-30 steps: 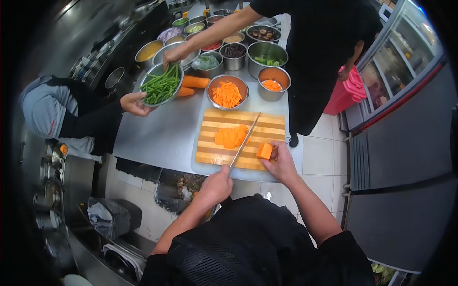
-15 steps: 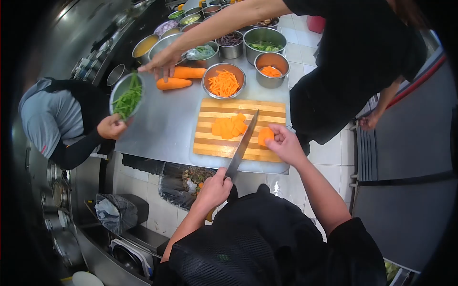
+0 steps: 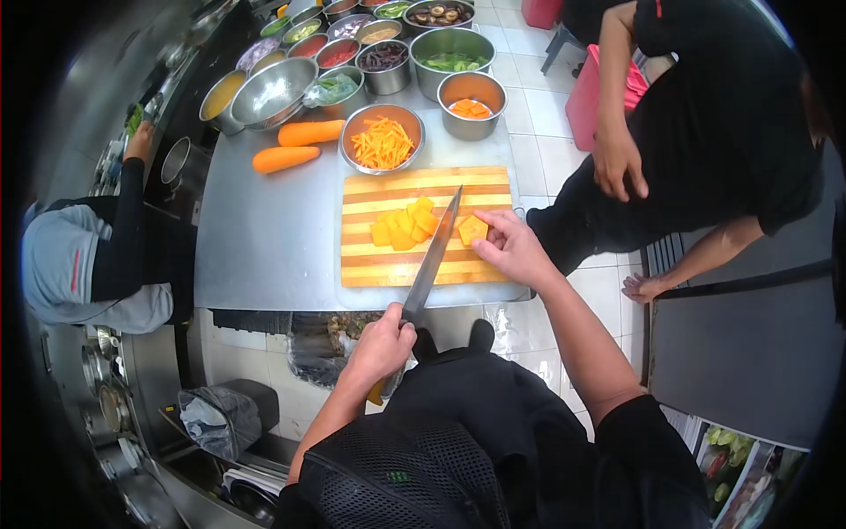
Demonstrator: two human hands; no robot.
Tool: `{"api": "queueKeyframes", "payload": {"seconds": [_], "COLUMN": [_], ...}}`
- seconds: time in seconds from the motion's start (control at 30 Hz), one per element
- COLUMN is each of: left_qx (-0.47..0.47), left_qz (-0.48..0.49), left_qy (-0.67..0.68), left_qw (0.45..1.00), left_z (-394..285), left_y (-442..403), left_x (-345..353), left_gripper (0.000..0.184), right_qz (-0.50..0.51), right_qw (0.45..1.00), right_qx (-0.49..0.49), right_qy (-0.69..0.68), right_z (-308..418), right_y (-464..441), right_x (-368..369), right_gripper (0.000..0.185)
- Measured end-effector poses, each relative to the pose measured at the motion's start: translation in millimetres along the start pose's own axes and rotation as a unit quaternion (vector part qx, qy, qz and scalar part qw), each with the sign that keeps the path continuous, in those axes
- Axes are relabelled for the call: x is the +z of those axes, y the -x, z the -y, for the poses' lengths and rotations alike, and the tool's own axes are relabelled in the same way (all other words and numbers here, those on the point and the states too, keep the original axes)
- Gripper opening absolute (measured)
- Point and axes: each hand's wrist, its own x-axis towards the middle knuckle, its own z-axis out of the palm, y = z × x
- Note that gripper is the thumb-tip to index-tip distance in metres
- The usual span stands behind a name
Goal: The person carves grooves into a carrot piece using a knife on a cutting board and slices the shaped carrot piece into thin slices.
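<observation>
My left hand [image 3: 383,344] is wrapped round the handle of a long kitchen knife [image 3: 434,249], whose blade slants up over the board with its tip pointing away from me. Between the fingertips of my right hand [image 3: 513,249] is a carrot piece [image 3: 472,230] with an angular cut face, held at the right side of the striped wooden cutting board [image 3: 370,264]. To the left of the blade lies a small heap of carrot slices [image 3: 405,224]. Just beyond the board stands a metal bowl of carrot strips [image 3: 382,144].
Two whole carrots [image 3: 286,159] lie left of the bowl. A metal pot with carrot pieces [image 3: 472,108] stands at the back right, among several containers of vegetables. One co-worker [image 3: 705,150] stands close at the right, another [image 3: 106,256] at the left. A lined bin [image 3: 220,419] is below.
The right co-worker's arm has drawn back from across the table. The left co-worker has turned away, taking the bowl of greens. My hands keep the knife and carrot piece; the view has shifted.
</observation>
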Motion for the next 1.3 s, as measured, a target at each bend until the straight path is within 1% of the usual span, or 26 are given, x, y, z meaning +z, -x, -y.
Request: {"api": "queueKeyframes", "payload": {"seconds": [0.1, 0.3, 0.4, 0.5, 0.6, 0.7, 0.8, 0.9, 0.93, 1.03, 1.13, 1.3], "left_qx": [-0.004, -0.002, -0.014, -0.014, 0.0, 0.009, 0.018, 0.015, 0.013, 0.011, 0.006, 0.008], "left_qz": [0.01, 0.024, 0.036, 0.041, 0.03, 0.028, 0.028, 0.016, 0.016, 0.011, 0.013, 0.017], "left_qy": [-0.012, -0.008, -0.006, -0.007, -0.005, -0.003, -0.001, -0.007, -0.003, -0.001, -0.001, -0.001], "left_qw": [1.0, 1.0, 0.999, 0.999, 1.0, 1.0, 0.999, 1.0, 1.0, 1.0, 1.0, 1.0], "left_z": [-3, -7, -10, -10, -3, -1, -1, 2, 2, 1, -1, -2], "left_y": [1, 1, 1, 0, -3, -1, -1, -3, -3, -1, 0, 1], "left_x": [-5, -10, -14, -14, -11, -9, -9, -5, -5, -4, -4, -5], "left_gripper": [0.035, 0.036, 0.037, 0.037, 0.037, 0.036, 0.036, 0.038, 0.039, 0.039, 0.04, 0.042], "right_qz": [-0.011, -0.005, -0.004, -0.051, -0.104, -0.077, -0.084, -0.059, -0.049, -0.048, -0.051, -0.038], "right_qw": [1.0, 0.999, 0.999, 0.998, 0.991, 0.995, 0.991, 0.983, 0.983, 0.992, 0.994, 0.996], "right_qx": [-0.003, 0.029, 0.012, 0.022, -0.006, -0.028, 0.06, 0.095, 0.113, 0.086, 0.064, 0.062], "right_qy": [0.002, -0.025, -0.043, -0.025, 0.083, 0.058, -0.087, -0.143, -0.138, -0.076, -0.069, -0.053], "right_z": [0, 6, 2, 16, 24, 13, -7, -17, -10, -8, -4, 2], "right_y": [1, 5, 8, 12, 10, 2, -7, -11, -11, -12, -10, -7], "right_x": [3, 6, 12, 18, 16, 12, 11, 4, 1, 1, 3, 1], "right_gripper": [0.054, 0.05, 0.054, 0.047, 0.044, 0.039, 0.039, 0.042, 0.042, 0.041, 0.041, 0.043]}}
